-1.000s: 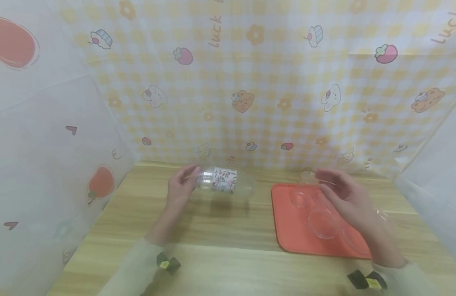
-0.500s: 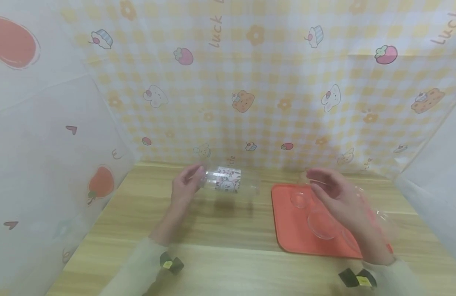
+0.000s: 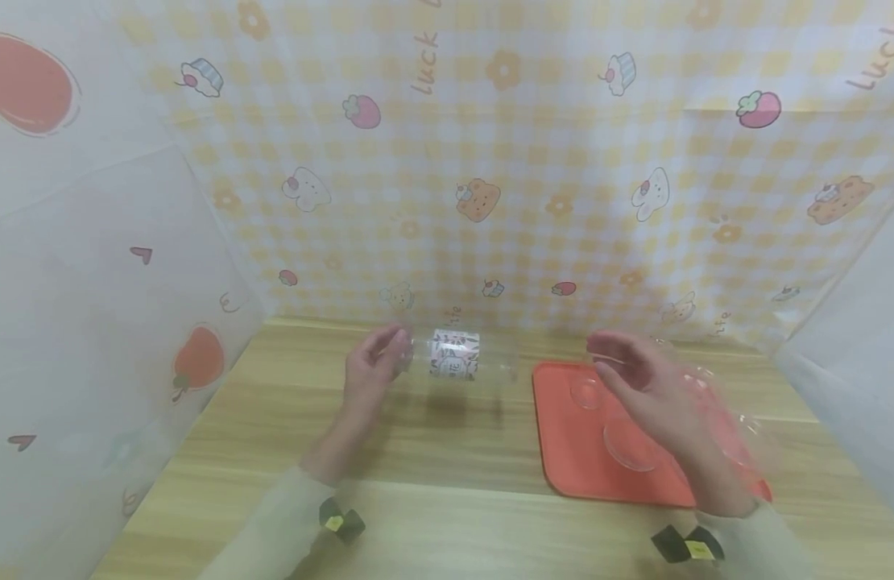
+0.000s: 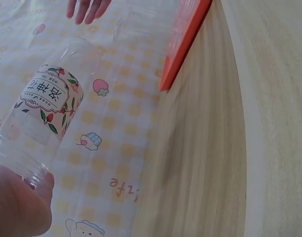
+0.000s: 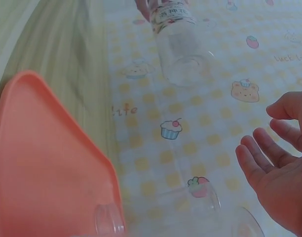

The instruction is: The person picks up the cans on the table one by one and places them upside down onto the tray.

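A clear bottle (image 3: 454,356) with a floral label lies sideways in the air above the table. My left hand (image 3: 374,362) grips it at its left end, where the left wrist view shows ridges under the thumb. In that view the bottle (image 4: 50,98) slants up and away from the hand (image 4: 20,202). My right hand (image 3: 643,383) hovers over the back of the orange-red tray (image 3: 570,463), holding nothing. Its fingers are loosely bent and apart from the thumb in the right wrist view, where the hand (image 5: 282,163) faces the far end of the bottle (image 5: 183,54).
Clear round containers stand on the tray, among them a small one (image 3: 586,393) and a wider one (image 3: 631,443). Other transparent vessels near the tray's back and right are partly hidden by my right arm. A patterned cloth (image 3: 519,161) hangs behind the wooden table (image 3: 447,515).
My left hand has carried the bottle a little to the right. My right hand has shifted left over the tray, so the two hands are closer together.
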Demonstrator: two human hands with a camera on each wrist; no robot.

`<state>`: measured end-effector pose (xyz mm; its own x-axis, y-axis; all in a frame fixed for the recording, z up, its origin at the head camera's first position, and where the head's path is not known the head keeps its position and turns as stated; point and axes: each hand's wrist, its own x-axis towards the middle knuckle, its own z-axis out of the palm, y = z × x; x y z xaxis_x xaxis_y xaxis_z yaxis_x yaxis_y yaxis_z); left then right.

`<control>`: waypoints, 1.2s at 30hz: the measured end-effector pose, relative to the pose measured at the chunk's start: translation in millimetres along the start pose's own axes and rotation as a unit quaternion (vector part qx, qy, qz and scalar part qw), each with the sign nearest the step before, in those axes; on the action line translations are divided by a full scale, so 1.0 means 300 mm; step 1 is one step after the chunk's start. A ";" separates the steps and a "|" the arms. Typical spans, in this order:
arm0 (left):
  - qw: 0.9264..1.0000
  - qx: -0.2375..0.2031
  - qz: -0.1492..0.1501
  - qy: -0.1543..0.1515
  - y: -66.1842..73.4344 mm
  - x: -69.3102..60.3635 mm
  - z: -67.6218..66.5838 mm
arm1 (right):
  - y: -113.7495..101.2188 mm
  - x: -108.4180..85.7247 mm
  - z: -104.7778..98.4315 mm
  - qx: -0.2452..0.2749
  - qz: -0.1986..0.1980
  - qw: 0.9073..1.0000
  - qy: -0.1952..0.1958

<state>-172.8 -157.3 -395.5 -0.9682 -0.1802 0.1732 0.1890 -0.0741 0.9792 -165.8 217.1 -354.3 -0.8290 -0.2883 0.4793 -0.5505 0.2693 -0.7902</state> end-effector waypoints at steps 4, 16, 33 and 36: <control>1.000 -0.011 -0.008 0.004 -0.002 -0.004 0.007 | 0.000 0.003 0.017 0.011 -0.002 1.000 0.000; 0.999 -0.044 -0.008 -0.002 -0.008 -0.011 0.035 | 0.012 0.019 0.068 0.091 -0.019 0.996 -0.010; 0.998 -0.059 -0.007 -0.007 -0.019 -0.016 0.073 | 0.019 0.019 0.087 0.064 0.012 0.998 -0.026; 0.998 -0.067 -0.008 -0.007 -0.021 -0.016 0.080 | 0.021 0.021 0.090 0.063 0.010 0.998 -0.026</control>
<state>-173.1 -132.5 -399.8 -0.9735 -0.1639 0.1594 0.1921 -0.2080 0.9591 -171.8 192.1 -366.7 -0.8313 -0.3316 0.4460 -0.5153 0.1594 -0.8420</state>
